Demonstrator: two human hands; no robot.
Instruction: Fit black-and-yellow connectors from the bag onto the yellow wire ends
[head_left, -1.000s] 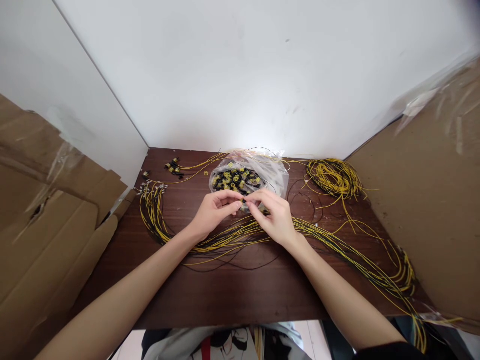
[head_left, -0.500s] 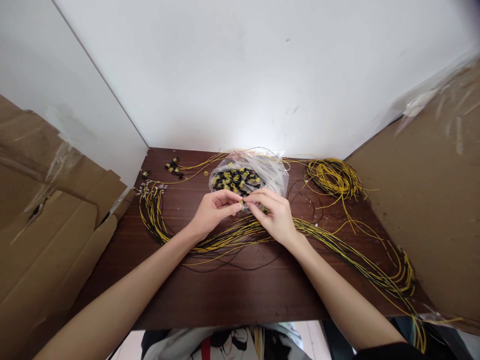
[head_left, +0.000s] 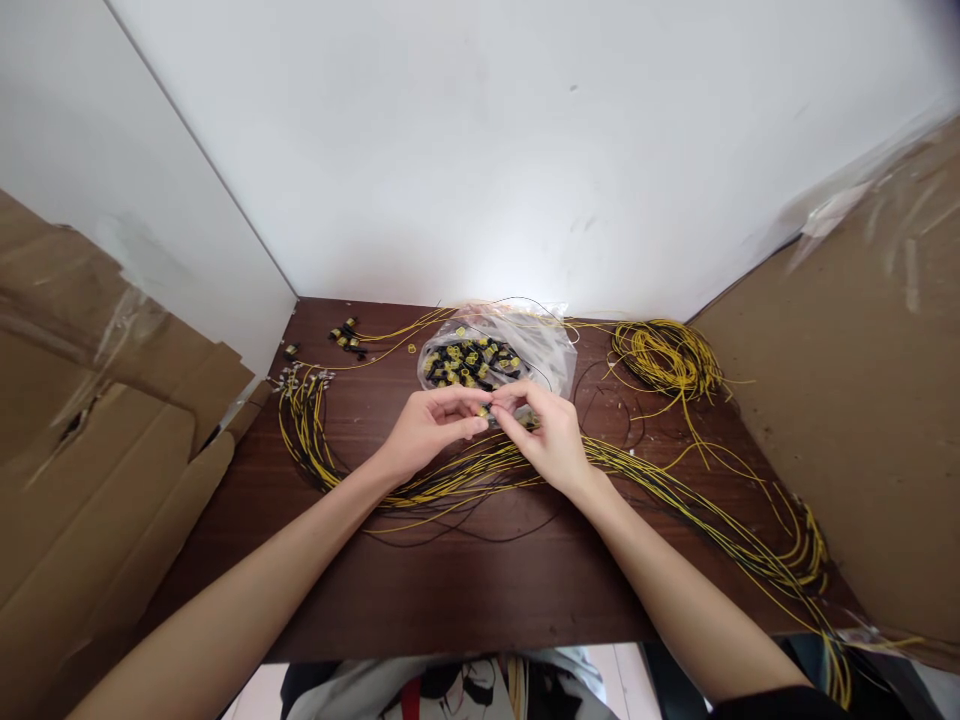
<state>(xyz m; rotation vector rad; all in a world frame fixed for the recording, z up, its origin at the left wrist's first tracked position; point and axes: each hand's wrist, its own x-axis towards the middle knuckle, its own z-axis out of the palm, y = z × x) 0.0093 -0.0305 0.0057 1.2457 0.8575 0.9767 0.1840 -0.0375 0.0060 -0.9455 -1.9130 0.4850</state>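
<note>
My left hand and my right hand meet fingertip to fingertip over the middle of the table. Between them is a small yellow-and-black connector, pinched by the fingers of both hands and partly hidden by them. Just behind, a clear plastic bag holds many black and yellow connectors. Under my wrists runs a long bundle of yellow and black wires, its ends with small metal-coloured tips at the left.
Coiled yellow wire lies at the back right of the brown table. Loose connectors sit at the back left. Cardboard stands at the right, more cardboard at the left, and a white wall behind.
The fingers of both hands have shifted slightly around the small connector, and more of it shows. My left thumb and fingertips are a little further apart.
</note>
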